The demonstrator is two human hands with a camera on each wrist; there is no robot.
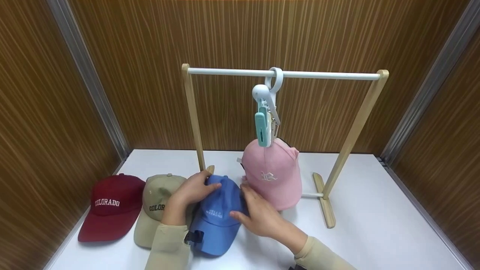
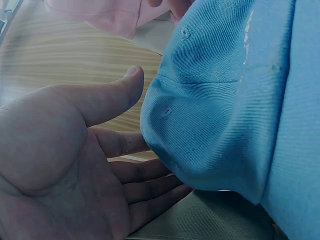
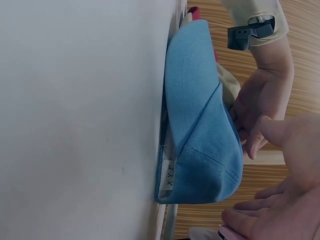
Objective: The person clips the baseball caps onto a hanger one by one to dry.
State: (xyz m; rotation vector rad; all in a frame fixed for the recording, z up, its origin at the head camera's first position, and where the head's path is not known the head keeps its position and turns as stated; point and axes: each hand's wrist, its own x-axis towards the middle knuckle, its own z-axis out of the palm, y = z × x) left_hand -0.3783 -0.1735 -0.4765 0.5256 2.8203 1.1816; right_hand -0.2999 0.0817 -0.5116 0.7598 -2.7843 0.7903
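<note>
A blue baseball cap (image 1: pixel 219 234) lies on the white table with its brim toward me; small white lettering marks its front. My left hand (image 1: pixel 195 188) is at the cap's upper left, and in the left wrist view its thumb (image 2: pixel 117 95) stands apart from fairly straight fingers that reach beside the crown. On the cap's right side is my right hand (image 1: pixel 260 217), thumb and fingers spread in the right wrist view. Just behind it, a pink cap (image 1: pixel 272 165) hangs from the teal and white clips (image 1: pixel 261 129) of a hanger.
A white hook (image 1: pixel 277 78) holds the hanger on the white rod (image 1: pixel 330 75) of a wooden-legged rack. Left of the blue cap lie a beige cap (image 1: pixel 159 187), partly behind my left arm, and a dark red cap (image 1: pixel 112 215). Wood-patterned panels (image 1: pixel 150 93) enclose the table (image 1: pixel 360 210).
</note>
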